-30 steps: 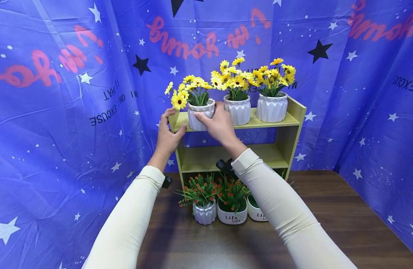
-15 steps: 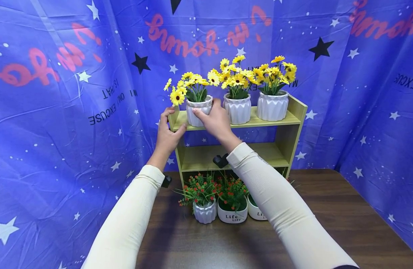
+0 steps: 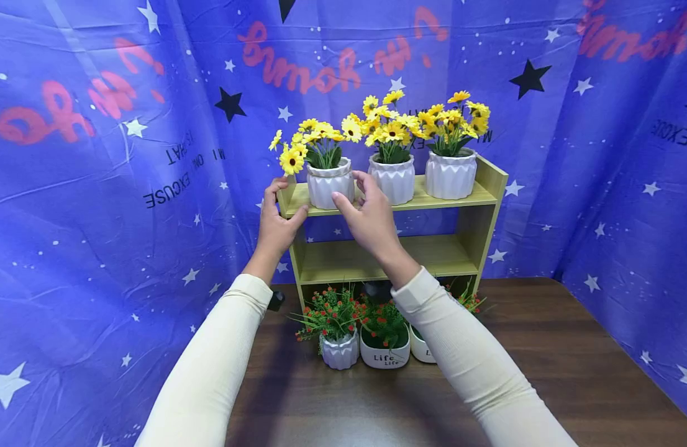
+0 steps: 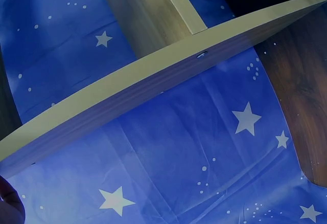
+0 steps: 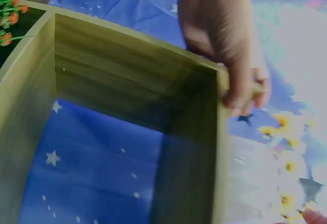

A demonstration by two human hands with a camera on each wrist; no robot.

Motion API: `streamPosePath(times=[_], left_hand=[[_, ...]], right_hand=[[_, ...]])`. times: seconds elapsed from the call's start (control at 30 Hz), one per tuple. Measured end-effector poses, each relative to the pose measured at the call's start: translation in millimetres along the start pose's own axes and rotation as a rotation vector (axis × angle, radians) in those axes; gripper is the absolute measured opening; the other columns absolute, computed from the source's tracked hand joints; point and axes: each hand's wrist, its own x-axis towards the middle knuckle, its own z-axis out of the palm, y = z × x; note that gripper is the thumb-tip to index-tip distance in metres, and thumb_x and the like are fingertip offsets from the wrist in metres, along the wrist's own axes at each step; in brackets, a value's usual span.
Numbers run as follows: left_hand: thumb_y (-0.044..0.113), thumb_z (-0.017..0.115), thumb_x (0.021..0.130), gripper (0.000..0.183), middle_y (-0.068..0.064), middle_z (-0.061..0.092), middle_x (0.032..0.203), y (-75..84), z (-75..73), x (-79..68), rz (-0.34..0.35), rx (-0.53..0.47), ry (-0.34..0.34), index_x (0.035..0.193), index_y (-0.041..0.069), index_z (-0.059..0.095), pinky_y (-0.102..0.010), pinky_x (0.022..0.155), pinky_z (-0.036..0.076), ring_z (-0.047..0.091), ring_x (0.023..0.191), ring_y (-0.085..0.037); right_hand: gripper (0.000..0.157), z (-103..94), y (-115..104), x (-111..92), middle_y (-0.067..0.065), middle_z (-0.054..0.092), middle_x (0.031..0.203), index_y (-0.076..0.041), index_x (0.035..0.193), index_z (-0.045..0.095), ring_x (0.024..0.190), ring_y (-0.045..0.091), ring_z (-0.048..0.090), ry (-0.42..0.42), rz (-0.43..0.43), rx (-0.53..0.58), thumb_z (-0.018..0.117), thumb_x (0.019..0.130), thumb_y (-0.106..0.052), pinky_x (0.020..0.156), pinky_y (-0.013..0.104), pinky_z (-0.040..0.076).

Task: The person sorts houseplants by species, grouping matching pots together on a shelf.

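A small yellow-green wooden shelf [image 3: 388,257] bears several white ribbed pots of yellow daisies on top. My left hand [image 3: 276,223] grips its upper left corner; the right wrist view shows that same left hand [image 5: 225,45] with the thumb over the board's edge. The leftmost daisy pot [image 3: 329,186] stands upright on the top board. Beside its right side is my right hand [image 3: 374,220], thumb and fingers spread and holding nothing. Whether a fingertip still touches the pot, I cannot tell. Only a fingertip of the left hand [image 4: 10,203] appears in the left wrist view.
Two more daisy pots, a middle pot [image 3: 396,183] and a right pot [image 3: 451,177], share the top board. On the brown table [image 3: 321,410], in front of the shelf, stand red-flowered plants in a ribbed pot [image 3: 340,352] and white "Life" planters [image 3: 385,356]. A blue starry curtain [image 3: 125,248] hangs behind.
The leftmost daisy pot has been set back onto the top board from near its front edge. My right hand has let go of it and drawn slightly right. The left hand keeps its grip.
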Motion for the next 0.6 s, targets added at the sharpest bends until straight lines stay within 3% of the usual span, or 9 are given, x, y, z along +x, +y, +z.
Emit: streamPosePath(times=[0.13,0.23,0.4,0.5,0.6], left_hand=[[0.005,0.072,0.085,0.053,-0.008,0.040,0.152,-0.1,0.8,-0.6,-0.018,0.002,-0.016,0.129,0.002,0.043,-0.038,0.111,0.027,0.037,0.137,-0.024],[0.005,0.072,0.085,0.053,-0.008,0.039,0.152,-0.3,0.7,1.0,-0.016,-0.002,-0.017,0.129,0.001,0.043,-0.037,0.112,0.027,0.036,0.138,-0.024],[0.003,0.073,0.084,0.053,-0.009,0.041,0.151,-1.3,1.1,-0.9,-0.022,-0.009,-0.009,0.128,0.001,0.044,-0.036,0.111,0.027,0.037,0.137,-0.024],[0.001,0.073,0.083,0.054,-0.012,0.042,0.150,-2.1,1.7,-1.5,-0.005,-0.024,-0.003,0.128,0.000,0.043,-0.035,0.112,0.026,0.037,0.137,-0.025],[-0.003,0.072,0.082,0.054,-0.017,0.041,0.150,-0.8,1.8,0.0,0.010,-0.041,0.010,0.127,-0.004,0.043,-0.037,0.113,0.025,0.036,0.138,-0.030]], right_hand=[[0.044,-35.2,7.7,-34.6,0.018,0.062,0.130,0.000,0.129,0.059,0.114,0.031,0.063,0.053,-0.112,0.089,0.070,0.092,-0.020,0.091,0.039,0.053],[0.035,-66.1,22.2,-58.3,0.017,0.067,0.121,0.000,0.124,0.063,0.105,0.027,0.066,0.105,-0.132,0.083,0.069,0.092,-0.012,0.088,0.034,0.054],[0.028,-117.1,56.1,-100.8,0.015,0.070,0.112,-0.001,0.120,0.066,0.100,0.013,0.065,0.212,-0.049,0.015,0.067,0.092,-0.005,0.082,0.018,0.051],[0.026,-143.7,76.6,-122.6,0.016,0.070,0.111,0.002,0.118,0.066,0.098,0.005,0.065,0.274,0.007,-0.026,0.065,0.092,0.000,0.080,0.014,0.049],[0.025,-164.1,97.2,-139.2,0.008,0.071,0.111,0.002,0.117,0.066,0.094,-0.002,0.064,0.318,0.082,-0.084,0.066,0.092,-0.001,0.078,0.011,0.048]])
